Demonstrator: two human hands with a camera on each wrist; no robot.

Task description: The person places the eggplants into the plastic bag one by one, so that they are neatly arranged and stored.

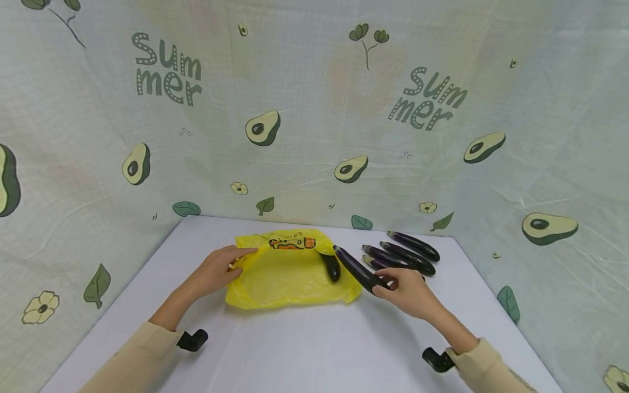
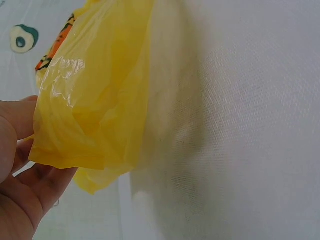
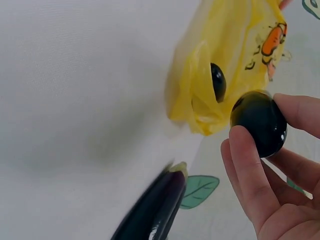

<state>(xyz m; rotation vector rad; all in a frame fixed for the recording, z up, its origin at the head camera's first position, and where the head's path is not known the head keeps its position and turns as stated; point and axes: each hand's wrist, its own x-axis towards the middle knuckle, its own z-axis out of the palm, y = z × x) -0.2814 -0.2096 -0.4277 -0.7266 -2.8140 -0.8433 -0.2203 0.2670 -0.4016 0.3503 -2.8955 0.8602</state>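
My left hand [image 1: 220, 270] pinches the left edge of a thin yellow plastic bag [image 1: 275, 281] with an orange print. The left wrist view shows the bag's side [image 2: 95, 100] between thumb and fingers. My right hand [image 1: 411, 293] grips a long dark purple eggplant [image 1: 358, 269] near its rounded end. Its stem end points toward the bag's right side and overlaps it in the head view. Another eggplant [image 1: 332, 267] lies at the bag's right end; its rounded tip [image 3: 218, 82] shows at the opening in the right wrist view, the rest hidden by yellow plastic.
Several more eggplants [image 1: 413, 257] lie in a group on the white table [image 1: 300, 349] at the back right, just beyond my right hand. Behind the table and at both sides hangs a pale cloth [image 1: 304, 65] printed with avocados and leaves.
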